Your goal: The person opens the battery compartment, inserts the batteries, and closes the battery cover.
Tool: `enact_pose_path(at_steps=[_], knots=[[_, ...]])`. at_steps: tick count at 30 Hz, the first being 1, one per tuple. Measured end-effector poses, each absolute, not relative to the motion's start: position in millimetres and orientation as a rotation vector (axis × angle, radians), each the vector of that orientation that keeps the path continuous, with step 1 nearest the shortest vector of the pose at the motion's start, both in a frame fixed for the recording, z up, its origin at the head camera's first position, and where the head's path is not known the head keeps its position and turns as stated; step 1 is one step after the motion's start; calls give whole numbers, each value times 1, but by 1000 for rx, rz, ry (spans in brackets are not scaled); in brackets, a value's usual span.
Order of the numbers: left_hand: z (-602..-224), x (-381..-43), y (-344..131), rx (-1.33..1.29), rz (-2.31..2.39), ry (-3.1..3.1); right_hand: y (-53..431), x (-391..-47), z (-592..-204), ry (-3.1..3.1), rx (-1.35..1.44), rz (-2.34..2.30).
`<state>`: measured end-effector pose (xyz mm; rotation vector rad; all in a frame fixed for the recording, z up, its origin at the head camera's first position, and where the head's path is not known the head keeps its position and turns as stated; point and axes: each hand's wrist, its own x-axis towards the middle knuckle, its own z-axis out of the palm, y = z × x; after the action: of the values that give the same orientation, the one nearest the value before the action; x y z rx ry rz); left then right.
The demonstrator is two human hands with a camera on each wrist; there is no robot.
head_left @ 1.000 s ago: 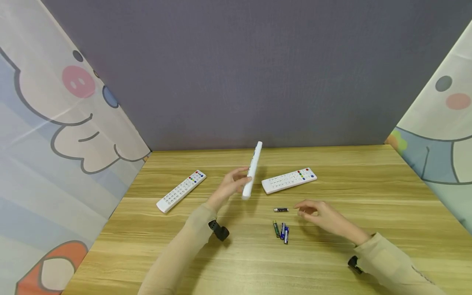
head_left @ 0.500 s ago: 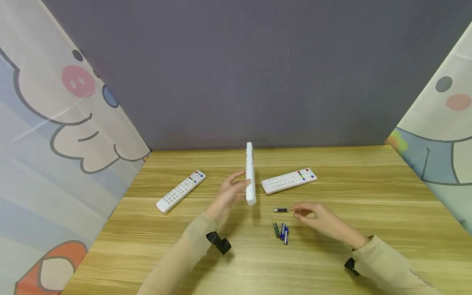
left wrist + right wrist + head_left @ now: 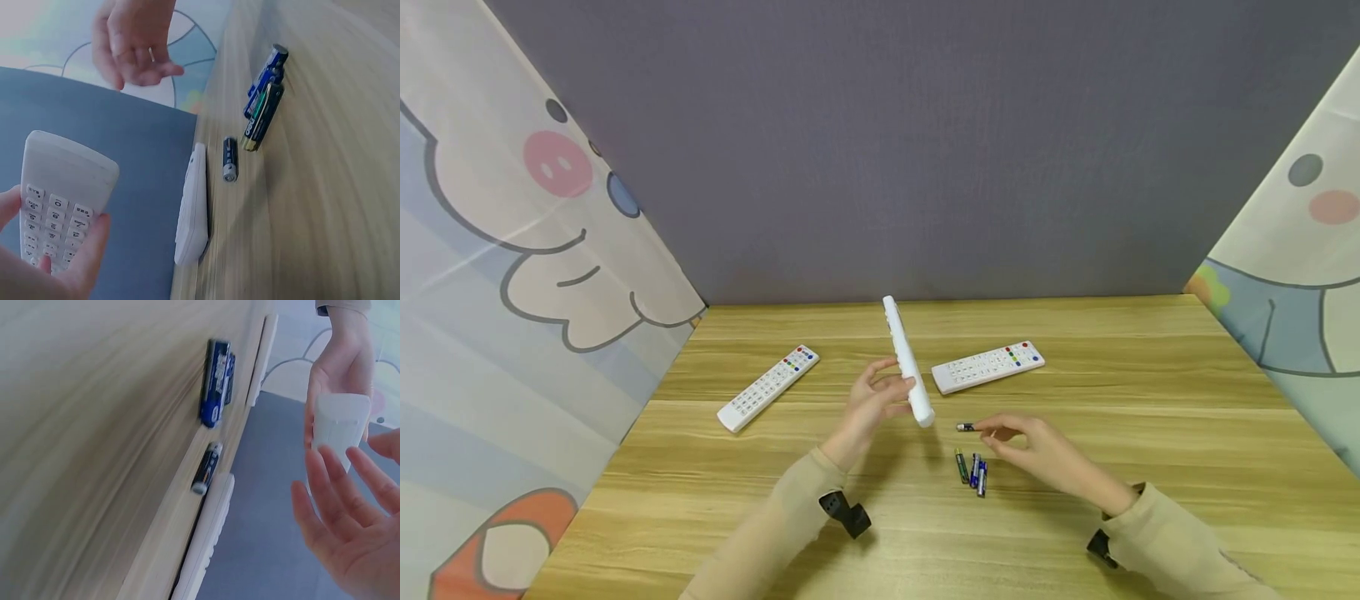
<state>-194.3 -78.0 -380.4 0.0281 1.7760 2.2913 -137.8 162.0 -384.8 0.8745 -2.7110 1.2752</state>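
Note:
My left hand (image 3: 868,408) grips a white remote control (image 3: 907,362) by its sides, raised off the table and turned on edge. Its number keys show in the left wrist view, while its back faces the right wrist camera. My right hand (image 3: 1030,450) holds nothing; its fingers are loosely bent. In the head view its fingertips overlap one end of a black battery (image 3: 965,427), but both wrist views show the hand raised above the table. Just nearer lie a green battery (image 3: 962,467) and two blue batteries (image 3: 981,480), side by side.
Two more white remotes lie keys up: one remote (image 3: 767,389) at the left, another remote (image 3: 988,367) behind the black battery. A grey panel (image 3: 940,150) stands along the table's back edge, with cartoon-printed curtains (image 3: 557,275) at both sides.
The remote in my left hand has swung over, its far end going left and its near end right. My right hand has moved left, over the black battery in the head view.

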Motion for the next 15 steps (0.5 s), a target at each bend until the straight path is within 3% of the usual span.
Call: enact_pose_path(at_steps=[15], knots=[[-371, -178, -66, -1, 2334, 1770, 143, -139, -385, -2563, 853, 1556]])
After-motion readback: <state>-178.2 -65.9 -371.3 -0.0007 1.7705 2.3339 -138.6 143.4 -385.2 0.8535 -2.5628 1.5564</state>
